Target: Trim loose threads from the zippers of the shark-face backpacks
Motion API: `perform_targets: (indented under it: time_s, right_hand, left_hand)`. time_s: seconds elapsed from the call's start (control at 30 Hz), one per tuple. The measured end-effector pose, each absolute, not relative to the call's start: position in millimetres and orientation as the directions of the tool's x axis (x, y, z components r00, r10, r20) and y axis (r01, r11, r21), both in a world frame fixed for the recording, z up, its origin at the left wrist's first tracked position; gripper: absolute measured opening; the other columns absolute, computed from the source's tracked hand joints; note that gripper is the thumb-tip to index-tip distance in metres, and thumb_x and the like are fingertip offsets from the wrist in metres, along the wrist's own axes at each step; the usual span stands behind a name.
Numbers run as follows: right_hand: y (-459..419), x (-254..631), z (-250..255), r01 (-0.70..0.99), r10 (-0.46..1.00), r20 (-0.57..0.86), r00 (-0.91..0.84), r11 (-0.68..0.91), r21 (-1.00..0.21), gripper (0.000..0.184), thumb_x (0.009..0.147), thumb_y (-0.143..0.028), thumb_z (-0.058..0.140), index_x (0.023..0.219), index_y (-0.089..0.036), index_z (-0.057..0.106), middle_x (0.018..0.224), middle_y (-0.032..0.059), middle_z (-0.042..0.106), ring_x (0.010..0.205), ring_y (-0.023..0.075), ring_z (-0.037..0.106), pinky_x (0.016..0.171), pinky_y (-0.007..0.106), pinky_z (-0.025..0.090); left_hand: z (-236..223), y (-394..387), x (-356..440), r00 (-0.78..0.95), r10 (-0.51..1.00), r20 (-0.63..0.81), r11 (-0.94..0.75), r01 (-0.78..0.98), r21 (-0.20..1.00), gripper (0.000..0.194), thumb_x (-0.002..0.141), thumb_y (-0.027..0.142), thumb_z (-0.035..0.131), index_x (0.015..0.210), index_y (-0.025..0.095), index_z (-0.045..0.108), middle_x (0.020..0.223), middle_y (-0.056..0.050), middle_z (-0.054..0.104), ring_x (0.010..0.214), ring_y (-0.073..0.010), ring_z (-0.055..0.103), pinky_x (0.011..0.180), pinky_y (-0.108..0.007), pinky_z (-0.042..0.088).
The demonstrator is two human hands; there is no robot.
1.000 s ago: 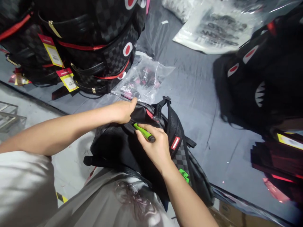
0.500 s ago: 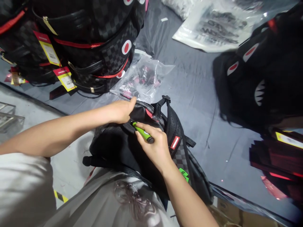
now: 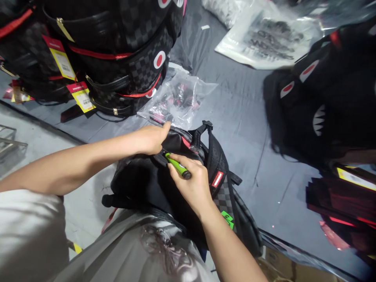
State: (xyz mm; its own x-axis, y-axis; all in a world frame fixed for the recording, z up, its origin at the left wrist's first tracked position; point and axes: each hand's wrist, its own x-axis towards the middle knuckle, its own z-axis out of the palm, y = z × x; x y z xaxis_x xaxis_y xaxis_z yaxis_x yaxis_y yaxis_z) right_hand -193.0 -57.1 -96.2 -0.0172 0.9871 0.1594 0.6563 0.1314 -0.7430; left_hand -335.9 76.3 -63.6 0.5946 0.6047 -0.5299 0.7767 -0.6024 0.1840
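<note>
A black backpack (image 3: 138, 180) lies against my body at the table's near edge, its straps facing up. A red label and checkered side panel show on its right. My left hand (image 3: 154, 139) is closed at the upper edge of the backpack, thumb raised, its other fingers mostly hidden. In my right hand (image 3: 192, 180) is a slim tool with a green handle (image 3: 178, 164) and black end. Its dark tip points toward my left hand and is partly hidden, so its exact kind does not show.
Stacked checkered backpacks (image 3: 117, 51) with yellow-and-red tags stand at the upper left. A clear plastic bag (image 3: 182, 96) of small parts lies beyond my hands. White plastic bags (image 3: 264, 39) lie farther back. Another black backpack (image 3: 296, 113) and dark red pieces (image 3: 335, 199) are at right.
The view has shifted slightly. Both hands, the green-handled tool and the backpack keep nearly the same positions.
</note>
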Motion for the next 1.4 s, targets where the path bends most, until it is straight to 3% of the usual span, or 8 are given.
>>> perform_targets:
  time_s: [0.57,0.67,0.77,0.83,0.9,1.07,1.2,1.4]
  right_hand:
    - [-58.3,-190.1,-68.0,0.689,0.992,0.125,0.005,0.087,-0.719,0.012,0.086,-0.023,0.067,0.096,-0.026,0.073,0.095,0.0001,0.079,0.083,0.0219,0.074,0.083,0.038,0.054]
    - [-48.6,-153.4,-41.9,0.693,0.954,0.284,0.092,0.144,-0.706,0.010,0.089,-0.025,0.062,0.095,-0.027,0.070,0.110,0.0021,0.077,0.102,0.0241,0.071,0.093,0.041,0.053]
    - [-11.8,-95.8,-44.4,0.829,0.856,0.478,0.194,0.118,-0.547,0.027,0.087,-0.015,0.051,0.106,-0.025,0.067,0.120,0.0060,0.073,0.112,0.0257,0.067,0.100,0.044,0.049]
    - [25.3,-63.4,-64.7,0.925,0.932,0.352,0.082,0.060,-0.376,0.037,0.081,-0.009,0.049,0.111,-0.020,0.069,0.110,0.0091,0.075,0.101,0.0261,0.069,0.093,0.042,0.052]
    - [64.8,-49.1,-89.8,0.977,0.991,0.107,-0.075,0.095,-0.191,0.048,0.076,-0.004,0.051,0.121,-0.014,0.067,0.125,0.0151,0.070,0.108,0.0273,0.066,0.095,0.041,0.048]
    - [135.4,-86.2,-137.0,0.848,0.845,-0.159,-0.511,0.525,0.066,0.055,0.094,-0.016,0.046,0.148,-0.028,0.047,0.164,0.0117,0.029,0.145,0.0296,0.033,0.106,0.045,0.032]
    - [151.9,-88.1,-162.4,0.894,0.860,-0.320,-0.398,0.442,0.076,0.044,0.099,-0.019,0.039,0.141,-0.028,0.054,0.155,0.0113,0.045,0.139,0.0247,0.042,0.097,0.039,0.037]
    - [129.3,22.6,-153.9,0.965,0.939,-0.313,-0.143,0.202,0.167,0.047,0.092,-0.009,0.044,0.135,-0.021,0.058,0.143,0.0154,0.056,0.129,0.0260,0.051,0.089,0.037,0.039]
  left_hand:
    - [-71.0,74.2,-344.3,0.629,0.609,-0.483,-0.593,0.765,0.250,0.083,0.086,0.026,0.051,0.155,0.002,0.012,0.119,-0.023,0.068,0.109,-0.0324,0.067,0.084,-0.036,0.052]
    - [-72.6,72.1,-347.9,0.637,0.610,-0.471,-0.577,0.764,0.287,0.085,0.086,0.027,0.050,0.156,0.002,0.010,0.118,-0.023,0.069,0.107,-0.0324,0.068,0.084,-0.037,0.052]
    - [-72.7,70.4,-349.4,0.642,0.616,-0.456,-0.564,0.764,0.313,0.085,0.085,0.026,0.048,0.157,0.003,0.009,0.116,-0.023,0.069,0.105,-0.0328,0.068,0.082,-0.037,0.052]
    - [-72.2,69.4,-349.5,0.640,0.619,-0.455,-0.556,0.767,0.321,0.084,0.085,0.025,0.047,0.157,0.002,0.010,0.116,-0.023,0.070,0.106,-0.0325,0.068,0.084,-0.038,0.052]
    - [-71.5,68.5,-349.4,0.634,0.621,-0.462,-0.544,0.772,0.328,0.084,0.084,0.023,0.047,0.157,0.002,0.011,0.116,-0.023,0.070,0.109,-0.0319,0.068,0.086,-0.037,0.052]
    - [-69.2,67.8,-348.6,0.643,0.615,-0.457,-0.517,0.766,0.382,0.085,0.084,0.024,0.045,0.158,0.000,0.011,0.121,-0.025,0.068,0.110,-0.0325,0.067,0.087,-0.038,0.052]
    - [-65.6,68.0,-348.0,0.597,0.620,-0.509,-0.463,0.802,0.378,0.084,0.084,0.025,0.044,0.158,0.003,0.013,0.119,-0.023,0.069,0.108,-0.0326,0.068,0.087,-0.039,0.052]
    - [-64.9,70.8,-347.6,0.574,0.614,-0.542,-0.428,0.819,0.383,0.082,0.084,0.027,0.044,0.158,0.008,0.014,0.115,-0.020,0.070,0.104,-0.0320,0.069,0.086,-0.040,0.052]
